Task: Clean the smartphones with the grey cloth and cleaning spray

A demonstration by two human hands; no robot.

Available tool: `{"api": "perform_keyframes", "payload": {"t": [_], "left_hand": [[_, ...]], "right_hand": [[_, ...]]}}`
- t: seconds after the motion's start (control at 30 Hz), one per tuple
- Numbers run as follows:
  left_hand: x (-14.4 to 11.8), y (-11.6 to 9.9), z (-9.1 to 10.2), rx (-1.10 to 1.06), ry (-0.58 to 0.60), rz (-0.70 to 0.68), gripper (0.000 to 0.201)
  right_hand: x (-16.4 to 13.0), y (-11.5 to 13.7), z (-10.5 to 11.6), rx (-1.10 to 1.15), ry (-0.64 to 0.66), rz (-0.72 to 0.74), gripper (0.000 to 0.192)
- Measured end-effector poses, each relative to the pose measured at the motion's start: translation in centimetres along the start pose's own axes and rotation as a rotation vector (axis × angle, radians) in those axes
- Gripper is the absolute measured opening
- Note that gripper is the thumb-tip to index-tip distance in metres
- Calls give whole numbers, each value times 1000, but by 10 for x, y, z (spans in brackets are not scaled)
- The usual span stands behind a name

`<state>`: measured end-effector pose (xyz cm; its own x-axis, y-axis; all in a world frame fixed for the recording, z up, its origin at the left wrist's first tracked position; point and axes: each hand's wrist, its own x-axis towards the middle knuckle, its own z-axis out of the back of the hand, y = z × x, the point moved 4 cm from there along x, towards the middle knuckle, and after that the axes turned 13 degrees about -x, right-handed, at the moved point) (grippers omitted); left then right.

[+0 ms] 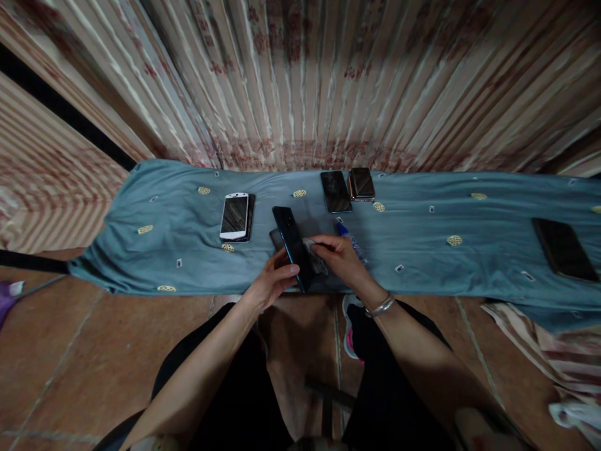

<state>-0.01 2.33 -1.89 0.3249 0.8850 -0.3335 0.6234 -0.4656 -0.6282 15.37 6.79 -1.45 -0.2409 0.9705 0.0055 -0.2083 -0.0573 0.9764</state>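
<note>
My left hand (275,279) grips a dark phone (292,244) by its near end, holding it tilted above the blue cloth-covered table (422,250). My right hand (340,257) pinches a small grey wipe (313,250) against the phone's right side. A silver bracelet (380,305) sits on my right wrist. A dark flat thing (277,237) lies under the held phone, mostly hidden. A small blue-capped bottle (350,241) lies just beyond my right hand.
A white phone (235,216) lies at the left on the cloth. Two dark phones (335,191) (361,183) lie at the back by the striped curtain (300,81). Another dark phone (565,249) lies at the far right. Tiled floor (94,351) is below.
</note>
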Motion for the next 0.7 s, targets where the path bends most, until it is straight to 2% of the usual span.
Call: {"api": "perform_keyframes", "payload": {"t": [0.37,0.7], "left_hand": [[0,7,2,55,20,29,69],[-3,12,-6,145,3,40,102]], "right_hand": [[2,0,6,-23,-42,2,23],[5,2,9,42,-56,-19,20]]}}
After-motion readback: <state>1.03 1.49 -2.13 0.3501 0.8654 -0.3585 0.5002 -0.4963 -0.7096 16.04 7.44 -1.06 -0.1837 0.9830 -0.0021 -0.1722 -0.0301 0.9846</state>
